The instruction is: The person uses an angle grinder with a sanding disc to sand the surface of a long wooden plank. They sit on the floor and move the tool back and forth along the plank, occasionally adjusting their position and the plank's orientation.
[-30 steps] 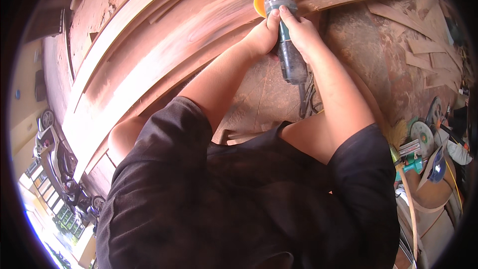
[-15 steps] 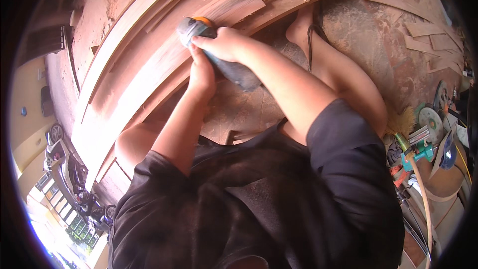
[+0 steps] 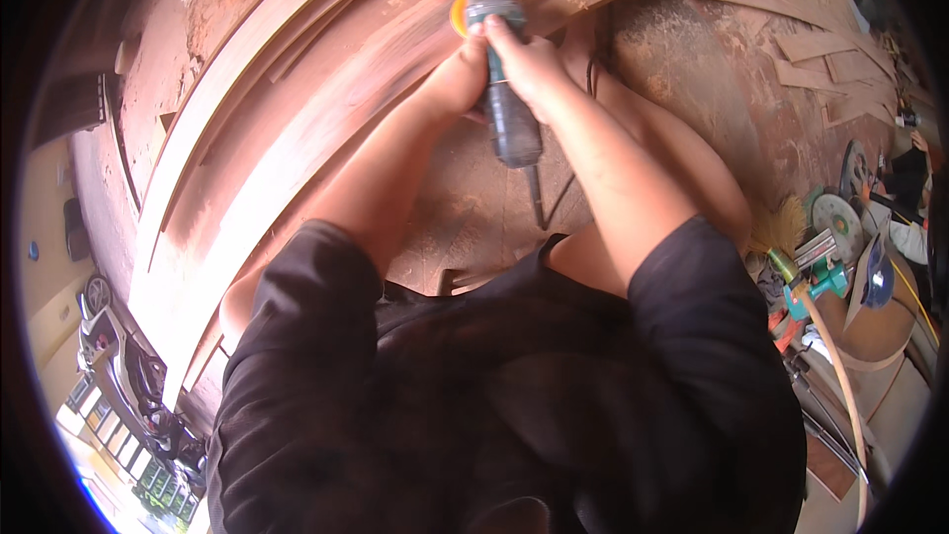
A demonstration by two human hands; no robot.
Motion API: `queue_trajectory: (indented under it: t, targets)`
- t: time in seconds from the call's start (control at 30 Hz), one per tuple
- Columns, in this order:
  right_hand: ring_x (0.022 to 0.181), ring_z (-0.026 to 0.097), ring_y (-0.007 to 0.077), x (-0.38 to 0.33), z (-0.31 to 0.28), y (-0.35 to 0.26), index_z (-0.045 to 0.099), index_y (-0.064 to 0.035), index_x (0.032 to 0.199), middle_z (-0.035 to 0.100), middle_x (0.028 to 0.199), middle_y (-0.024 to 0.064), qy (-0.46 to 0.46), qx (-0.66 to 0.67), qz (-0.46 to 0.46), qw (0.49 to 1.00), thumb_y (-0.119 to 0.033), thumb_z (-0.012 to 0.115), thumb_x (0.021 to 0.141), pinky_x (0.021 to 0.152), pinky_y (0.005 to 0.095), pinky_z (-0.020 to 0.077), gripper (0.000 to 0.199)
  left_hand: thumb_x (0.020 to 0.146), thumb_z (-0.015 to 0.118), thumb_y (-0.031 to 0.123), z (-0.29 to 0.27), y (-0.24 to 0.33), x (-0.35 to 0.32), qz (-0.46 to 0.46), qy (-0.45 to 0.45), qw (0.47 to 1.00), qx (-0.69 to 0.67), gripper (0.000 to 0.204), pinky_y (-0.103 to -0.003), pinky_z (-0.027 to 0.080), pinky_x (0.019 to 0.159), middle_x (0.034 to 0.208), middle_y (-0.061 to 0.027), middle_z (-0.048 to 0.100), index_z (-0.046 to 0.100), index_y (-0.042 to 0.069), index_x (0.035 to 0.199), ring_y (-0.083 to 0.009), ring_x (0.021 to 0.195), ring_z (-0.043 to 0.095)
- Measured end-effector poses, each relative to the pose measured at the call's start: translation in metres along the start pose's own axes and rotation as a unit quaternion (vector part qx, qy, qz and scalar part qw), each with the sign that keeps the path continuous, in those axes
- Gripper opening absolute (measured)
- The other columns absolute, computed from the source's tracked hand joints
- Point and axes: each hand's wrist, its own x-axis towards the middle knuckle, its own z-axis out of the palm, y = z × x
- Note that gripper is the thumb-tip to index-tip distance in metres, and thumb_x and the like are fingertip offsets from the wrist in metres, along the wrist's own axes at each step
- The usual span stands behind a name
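Both my hands are closed around an angle grinder [image 3: 514,129] with a dark body and a grey metal head. Its yellow-orange disc [image 3: 459,15] shows at the left of the head, close over the long wooden boards [image 3: 336,94]. Whether the disc touches the wood I cannot tell. My left hand [image 3: 460,77] grips the grinder near its head from the left. From the right, my right hand [image 3: 532,67] wraps the upper body, thumb up by the head. A dark cord [image 3: 539,200] trails from the grinder's rear end toward me.
Thin wood offcuts [image 3: 830,54] lie at the far right. Nearer on the right are a straw brush [image 3: 783,227], a round disc [image 3: 835,222], a teal tool [image 3: 828,282] and a brown container [image 3: 880,321]. A motorbike [image 3: 124,351] stands at the left. My bare legs flank the dusty floor [image 3: 455,198].
Both hands have carried the grinder right and farther from me. It has turned from a slant to nearly straight away from me, and its disc now shows on the left.
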Motion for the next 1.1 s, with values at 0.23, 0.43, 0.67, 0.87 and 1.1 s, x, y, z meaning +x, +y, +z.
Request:
queue_trajectory:
  t: [0.23, 0.43, 0.67, 0.87, 1.1]
  targets:
    - [0.098, 0.078, 0.0337, -0.028, 0.086, -0.011, 0.073, 0.0138, 0.12, 0.078, 0.11, 0.0292, -0.178, -0.172, -0.007, 0.969, -0.069, 0.071, 0.096, 0.088, 0.0418, 0.0612, 0.086, 0.11, 0.015, 0.075, -0.067, -0.104, -0.05, 0.018, 0.213, 0.969, -0.127, 0.097, -0.039, 0.041, 0.123, 0.149, -0.0246, 0.062, 0.044, -0.002, 0.162, -0.0306, 0.146, 0.054]
    - [0.111, 0.076, 0.0399, -0.035, 0.074, -0.007, 0.068, 0.0208, 0.125, 0.075, 0.116, 0.0363, -0.261, -0.302, -0.059, 0.915, -0.077, 0.068, 0.092, 0.097, 0.0418, 0.0587, 0.103, 0.107, 0.02, 0.08, -0.006, -0.091, -0.097, 0.021, 0.23, 0.934, -0.274, 0.098, -0.054, 0.056, 0.111, 0.153, -0.0244, 0.056, 0.034, 0.002, 0.164, -0.0404, 0.132, 0.064]
    - [0.082, 0.075, 0.0198, -0.002, -0.041, 0.004, 0.073, 0.0049, 0.115, 0.076, 0.093, 0.014, -0.101, -0.142, 0.004, 0.985, -0.068, 0.069, 0.099, 0.071, 0.0342, 0.0618, 0.075, 0.112, 0.008, 0.064, 0.041, -0.019, -0.021, 0.085, 0.014, 0.994, -0.073, 0.083, -0.039, 0.065, 0.057, 0.098, -0.0203, 0.072, 0.053, 0.001, 0.142, -0.0293, 0.068, 0.073]
    - [0.08, 0.072, 0.0188, -0.006, -0.018, 0.002, 0.067, 0.0073, 0.128, 0.075, 0.101, 0.014, -0.041, 0.005, -0.001, 0.999, -0.065, 0.07, 0.101, 0.074, 0.0336, 0.0606, 0.077, 0.114, 0.013, 0.063, 0.016, -0.002, -0.017, 0.046, 0.01, 0.999, -0.016, 0.079, -0.04, 0.065, 0.055, 0.106, -0.0229, 0.072, 0.047, 0.002, 0.151, -0.032, 0.072, 0.075]
    - [0.098, 0.077, 0.0318, -0.042, 0.117, 0.018, 0.073, 0.0125, 0.114, 0.078, 0.106, 0.0258, -0.168, -0.255, -0.049, 0.951, -0.072, 0.072, 0.094, 0.088, 0.0415, 0.0609, 0.087, 0.114, 0.015, 0.068, -0.05, -0.092, -0.117, -0.029, 0.227, 0.963, -0.139, 0.085, -0.042, 0.061, 0.099, 0.131, -0.0248, 0.071, 0.035, 0.002, 0.163, -0.0326, 0.118, 0.074]
